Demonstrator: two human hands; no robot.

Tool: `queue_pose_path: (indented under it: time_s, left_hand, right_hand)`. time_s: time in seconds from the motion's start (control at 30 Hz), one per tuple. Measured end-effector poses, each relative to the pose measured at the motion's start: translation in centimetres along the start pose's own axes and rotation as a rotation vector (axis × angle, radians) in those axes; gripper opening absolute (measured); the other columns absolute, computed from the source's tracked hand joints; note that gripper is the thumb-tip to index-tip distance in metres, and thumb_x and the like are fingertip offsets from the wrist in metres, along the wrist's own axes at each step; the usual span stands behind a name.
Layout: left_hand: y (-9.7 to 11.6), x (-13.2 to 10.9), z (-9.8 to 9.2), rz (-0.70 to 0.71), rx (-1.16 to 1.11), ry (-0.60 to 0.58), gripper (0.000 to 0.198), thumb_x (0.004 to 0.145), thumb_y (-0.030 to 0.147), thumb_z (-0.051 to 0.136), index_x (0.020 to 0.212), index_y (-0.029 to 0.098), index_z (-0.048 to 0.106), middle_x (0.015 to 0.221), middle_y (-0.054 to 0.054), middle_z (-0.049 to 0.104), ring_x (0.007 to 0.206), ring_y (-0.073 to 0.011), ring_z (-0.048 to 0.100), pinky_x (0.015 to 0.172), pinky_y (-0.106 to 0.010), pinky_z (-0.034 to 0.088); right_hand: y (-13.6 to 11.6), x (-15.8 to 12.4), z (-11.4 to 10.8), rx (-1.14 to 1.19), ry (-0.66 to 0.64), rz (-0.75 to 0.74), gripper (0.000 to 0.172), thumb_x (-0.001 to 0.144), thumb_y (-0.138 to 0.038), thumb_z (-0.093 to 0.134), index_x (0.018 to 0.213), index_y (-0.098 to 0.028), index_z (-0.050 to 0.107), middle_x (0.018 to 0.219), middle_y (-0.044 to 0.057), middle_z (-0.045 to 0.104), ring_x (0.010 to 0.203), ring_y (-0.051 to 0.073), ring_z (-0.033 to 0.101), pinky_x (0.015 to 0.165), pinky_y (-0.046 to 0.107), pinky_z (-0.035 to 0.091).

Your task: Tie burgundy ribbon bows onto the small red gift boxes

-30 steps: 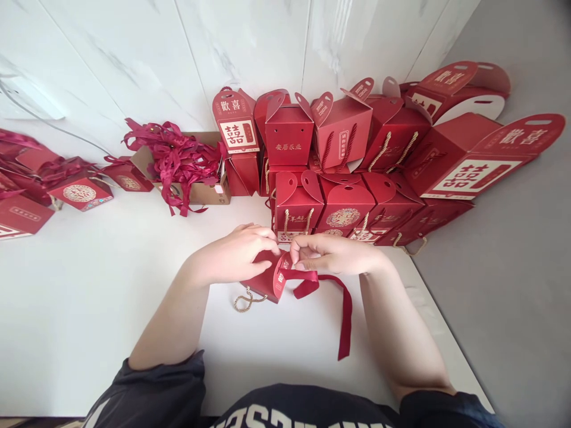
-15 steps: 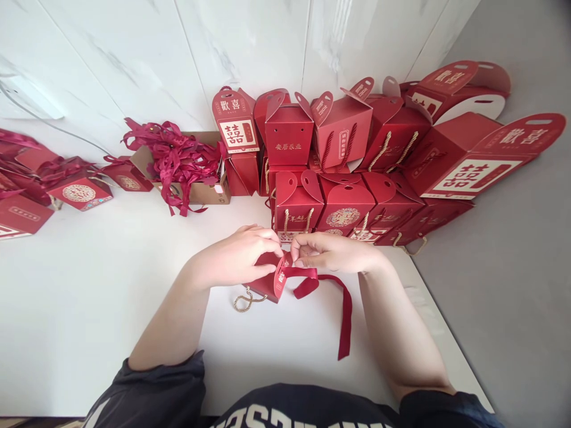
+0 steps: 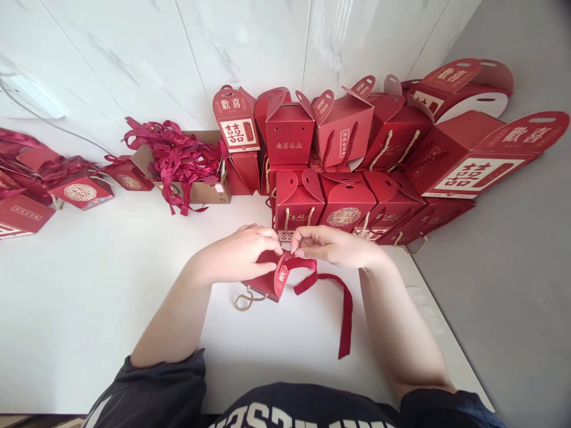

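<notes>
A small red gift box [image 3: 267,283] with a gold rope handle lies on the white table [image 3: 89,297] in front of me. My left hand [image 3: 241,252] rests over the box with its fingers closed on the top flap. My right hand [image 3: 334,245] pinches a dark red ribbon [image 3: 343,309] at the flap's slot. The ribbon loops beside the box and its loose end trails toward me on the table.
Many red gift boxes [image 3: 339,205] are stacked against the marble wall at the back and right. A cardboard box heaped with red ribbons [image 3: 178,157] stands back left. More red boxes [image 3: 80,191] sit at the far left. The table's right edge drops to a grey floor [image 3: 513,285].
My right hand has lifted slightly, drawing the ribbon's loop up and tighter by the flap. My left hand and the box have stayed in place.
</notes>
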State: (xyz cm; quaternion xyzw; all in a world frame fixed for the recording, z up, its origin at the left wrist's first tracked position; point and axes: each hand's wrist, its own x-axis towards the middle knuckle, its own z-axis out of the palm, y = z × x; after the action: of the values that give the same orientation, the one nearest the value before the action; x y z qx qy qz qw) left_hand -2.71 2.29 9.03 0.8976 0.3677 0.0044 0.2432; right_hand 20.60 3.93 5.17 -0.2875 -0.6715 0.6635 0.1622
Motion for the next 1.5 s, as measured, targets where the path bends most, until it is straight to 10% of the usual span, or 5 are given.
queue_pose_path:
  time_s: [0.8, 1.5]
  left_hand:
    - [0.75, -0.46, -0.11, 0.002, 0.0, -0.015, 0.018, 0.09, 0.028, 0.056, 0.103, 0.025, 0.068, 0.106, -0.001, 0.063, 0.1, -0.0181, 0.057, 0.1, -0.032, 0.037]
    - [0.72, -0.43, -0.02, -0.007, -0.002, -0.01, 0.019, 0.09, 0.031, 0.056, 0.103, 0.027, 0.069, 0.107, -0.001, 0.063, 0.101, -0.0186, 0.056, 0.098, -0.033, 0.038]
  right_hand:
    - [-0.42, -0.38, -0.36, -0.371, -0.126, 0.035, 0.019, 0.093, -0.029, 0.051, 0.1, -0.019, 0.066, 0.102, 0.004, 0.068, 0.088, 0.018, 0.062, 0.076, 0.027, 0.045]
    - [-0.34, -0.29, -0.26, -0.208, -0.055, 0.02, 0.015, 0.092, -0.027, 0.054, 0.099, -0.019, 0.065, 0.098, 0.003, 0.068, 0.083, 0.014, 0.06, 0.075, 0.027, 0.045]
